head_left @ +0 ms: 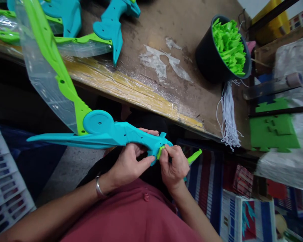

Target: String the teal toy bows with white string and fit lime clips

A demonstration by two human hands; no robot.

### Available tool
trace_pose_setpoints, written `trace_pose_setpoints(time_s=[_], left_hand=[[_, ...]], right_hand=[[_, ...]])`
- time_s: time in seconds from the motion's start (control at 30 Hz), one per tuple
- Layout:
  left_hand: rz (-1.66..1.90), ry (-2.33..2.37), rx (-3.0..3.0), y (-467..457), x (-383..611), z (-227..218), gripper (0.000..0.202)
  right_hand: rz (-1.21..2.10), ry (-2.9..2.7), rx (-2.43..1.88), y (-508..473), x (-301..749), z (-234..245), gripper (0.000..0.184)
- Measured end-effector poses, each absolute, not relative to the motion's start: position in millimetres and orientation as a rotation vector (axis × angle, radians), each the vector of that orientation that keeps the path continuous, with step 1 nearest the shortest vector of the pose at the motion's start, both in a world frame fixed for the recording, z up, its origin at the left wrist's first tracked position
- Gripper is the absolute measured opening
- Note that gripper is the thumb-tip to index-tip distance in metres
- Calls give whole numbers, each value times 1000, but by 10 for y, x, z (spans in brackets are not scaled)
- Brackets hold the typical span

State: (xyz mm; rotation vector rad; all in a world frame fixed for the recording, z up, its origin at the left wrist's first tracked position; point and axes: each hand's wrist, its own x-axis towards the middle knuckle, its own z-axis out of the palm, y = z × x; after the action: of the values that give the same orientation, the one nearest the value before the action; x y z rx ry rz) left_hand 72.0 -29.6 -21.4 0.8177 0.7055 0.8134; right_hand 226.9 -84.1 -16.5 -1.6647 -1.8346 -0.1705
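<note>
A turquoise and green toy bow [98, 134] lies across my lap, one green limb with a clear plastic strip reaching up to the left. My left hand [131, 161] is wrapped round its turquoise grip, thumb near the centre part. With thumb and fingers closed, my right hand [174, 163] pinches a small green plastic piece [160, 152] against the middle of the bow. The fingertips partly cover how the piece sits there. Beyond my right hand, the end of another green part [195, 156] sticks out.
More toy bows [107, 30] lie on the worktable [141, 20] at the back left. A black bucket [208, 57] of green pieces stands at its right end, with white cords [229, 117] hanging beside it. A white crate [8, 178] is at left; striped crates [204, 181] are at right.
</note>
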Motion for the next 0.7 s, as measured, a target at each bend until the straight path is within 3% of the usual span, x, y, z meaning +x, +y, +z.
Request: trace_pose_setpoints(time_s=[0.17,0.4,0.7], left_hand=[[808,682,780,-328,702,-275,73],[797,649,741,-263,669,-253,74],[779,677,673,-254,672,-223,77]], right_hand=[[-16,-1940,-1802,-923,2250,59,15],[423,-1946,-1769,-952,2351,313,34],[365,-2044,-1753,-898,2342,280,19]])
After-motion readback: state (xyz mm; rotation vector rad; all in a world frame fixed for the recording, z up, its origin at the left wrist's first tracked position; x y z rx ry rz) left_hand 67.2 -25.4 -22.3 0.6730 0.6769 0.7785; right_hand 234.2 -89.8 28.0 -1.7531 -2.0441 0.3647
